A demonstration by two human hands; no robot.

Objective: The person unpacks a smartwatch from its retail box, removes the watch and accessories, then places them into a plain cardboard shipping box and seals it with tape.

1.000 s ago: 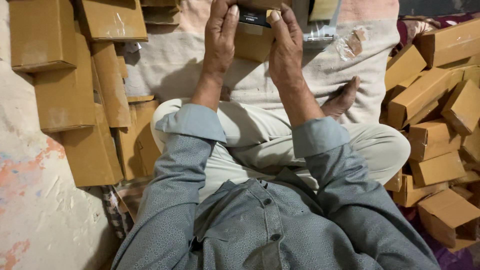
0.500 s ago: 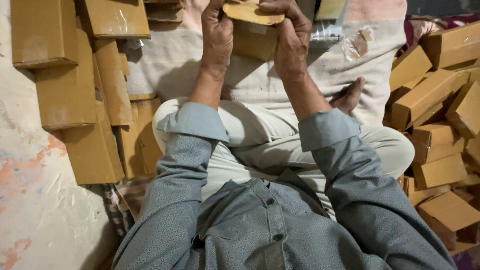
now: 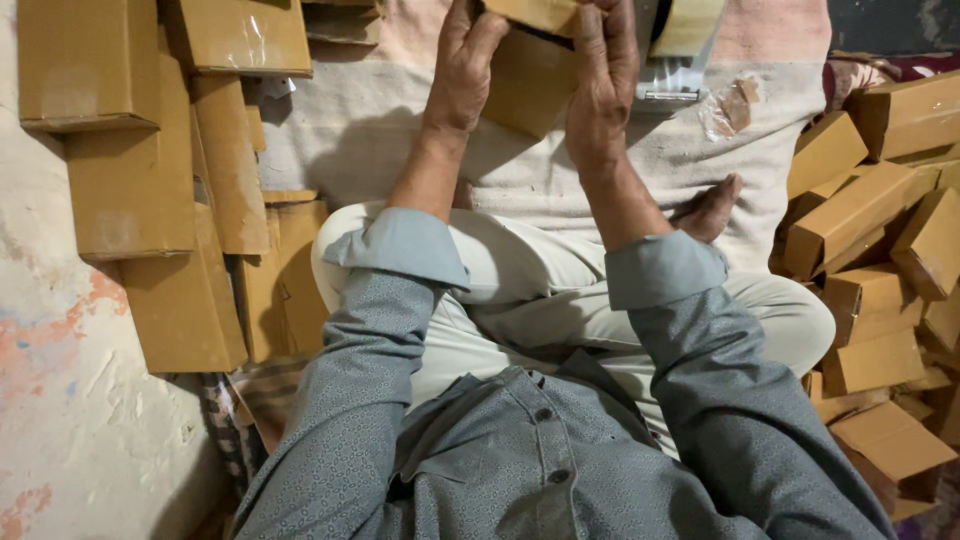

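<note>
A small brown cardboard box (image 3: 528,78) is held up in front of me at the top of the view, above my crossed legs. My left hand (image 3: 463,62) grips its left side with the fingers wrapped over the top edge. My right hand (image 3: 602,75) holds its right side, thumb and fingers pressing the top flap (image 3: 535,12) down. The box's upper part runs out of the frame. I sit on a pale cloth (image 3: 340,140), and my bare foot (image 3: 712,208) shows at the right.
Flat folded cardboard blanks (image 3: 150,180) lie stacked at the left by a painted wall. A heap of several closed small boxes (image 3: 880,250) fills the right side. A tape roll on a metal dispenser (image 3: 680,40) stands beyond the hands.
The dark item seen in the box earlier is covered. The top flap has been folded down, and both hands have shifted slightly upward on the box.
</note>
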